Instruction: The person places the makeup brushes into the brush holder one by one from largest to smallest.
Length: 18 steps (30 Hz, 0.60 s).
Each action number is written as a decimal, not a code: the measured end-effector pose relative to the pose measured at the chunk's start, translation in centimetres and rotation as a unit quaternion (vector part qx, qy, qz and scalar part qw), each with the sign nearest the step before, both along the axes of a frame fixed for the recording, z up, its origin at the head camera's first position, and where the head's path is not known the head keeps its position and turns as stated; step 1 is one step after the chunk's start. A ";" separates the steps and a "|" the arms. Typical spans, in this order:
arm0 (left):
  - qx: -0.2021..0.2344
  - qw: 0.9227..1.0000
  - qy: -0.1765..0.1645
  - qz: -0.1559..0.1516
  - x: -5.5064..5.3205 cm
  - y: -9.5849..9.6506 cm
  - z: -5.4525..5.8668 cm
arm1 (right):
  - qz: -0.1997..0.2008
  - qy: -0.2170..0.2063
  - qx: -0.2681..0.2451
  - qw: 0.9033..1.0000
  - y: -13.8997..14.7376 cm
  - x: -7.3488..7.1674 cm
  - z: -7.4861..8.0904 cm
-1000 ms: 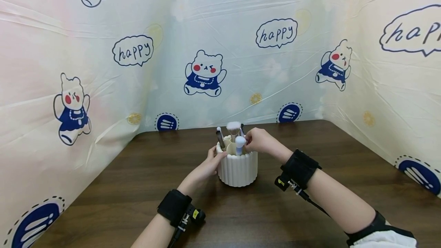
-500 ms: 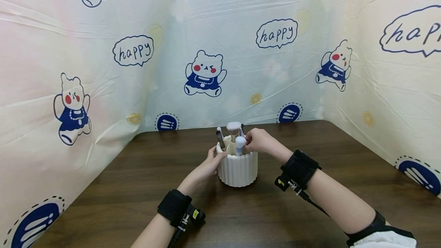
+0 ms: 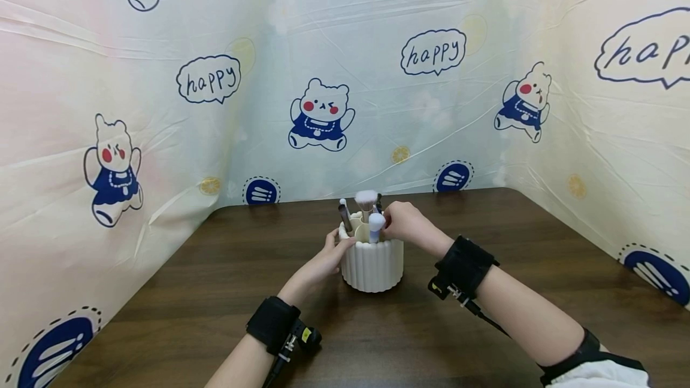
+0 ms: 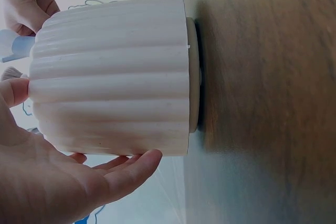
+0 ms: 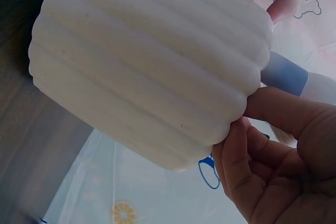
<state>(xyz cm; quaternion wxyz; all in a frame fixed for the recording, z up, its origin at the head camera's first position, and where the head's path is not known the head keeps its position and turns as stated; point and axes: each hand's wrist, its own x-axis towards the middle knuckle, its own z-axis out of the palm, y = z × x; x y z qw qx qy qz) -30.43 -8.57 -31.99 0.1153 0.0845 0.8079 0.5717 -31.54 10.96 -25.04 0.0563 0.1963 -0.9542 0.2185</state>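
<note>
A white ribbed makeup brush holder [image 3: 372, 269] stands upright on the table. Out of its top rise several brushes, including a fluffy white-tipped brush [image 3: 366, 199] and a short brush with a rounded white head [image 3: 376, 221] and pale blue handle. My left hand [image 3: 325, 258] grips the holder's left side, its thumb at the rim and its fingers [image 4: 131, 174] along the ribbed wall. At the right rim, my right hand [image 3: 405, 220] has its thumb and curled fingers [image 5: 236, 156] pinched at the edge, close beside the blue-handled brush.
The brown wooden table [image 3: 226, 328] extends around the holder. A printed curtain [image 3: 372, 124] with bears and "happy" bubbles encloses the back and sides. Both wrists wear black straps with cameras, and a cable [image 3: 487, 318] trails from the right one.
My right hand and wrist have shifted very slightly, with the wrist camera turning a little to the left. The left hand and the holder stay in place.
</note>
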 end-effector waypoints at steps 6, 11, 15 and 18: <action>0.000 1.000 -0.002 0.003 0.0 0.1 0.0 | -0.001 0.006 0.008 1.000 -0.2 0.2 0.0; 0.005 1.000 -0.004 0.005 -0.1 0.1 -0.1 | -0.003 0.007 0.013 1.000 -0.3 0.4 0.1; 0.005 1.000 -0.002 0.007 -0.2 0.2 -0.1 | -0.004 0.011 0.020 1.000 -0.5 0.5 0.2; 0.004 1.000 -0.002 0.007 -0.3 0.1 -0.1 | -0.003 0.018 0.026 0.999 -0.5 0.5 0.2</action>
